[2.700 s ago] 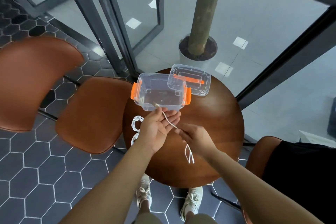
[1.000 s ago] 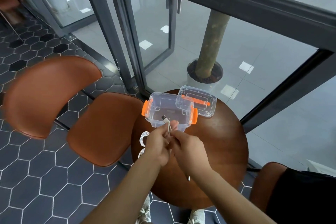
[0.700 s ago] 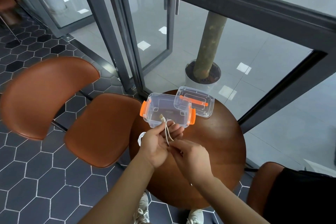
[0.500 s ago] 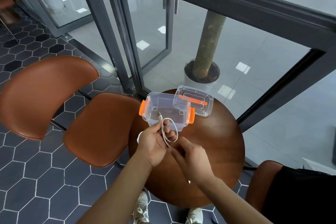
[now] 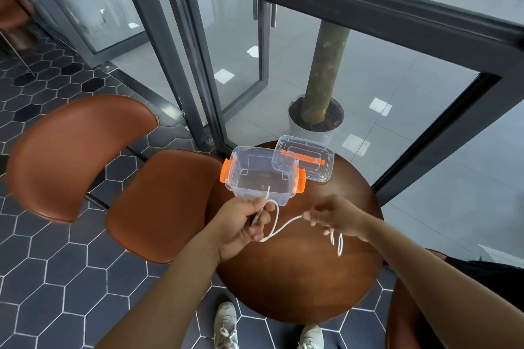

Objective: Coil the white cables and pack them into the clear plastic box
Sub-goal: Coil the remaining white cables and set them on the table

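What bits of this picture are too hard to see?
- Head view: how many loops of the thin white cable the left hand holds. Its curled fingers cover them.
- Head view: the cable's plug, by the clear plastic box, is too small to tell its type.
- Head view: the cable's other end. The right hand covers part of the cable.

You're in a café-type seating spot: small round wood table (image 5: 297,278), brown padded chairs (image 5: 158,201), hex floor tiles (image 5: 42,278), glass doors (image 5: 241,51) w/ dark frames, potted tree (image 5: 329,51).
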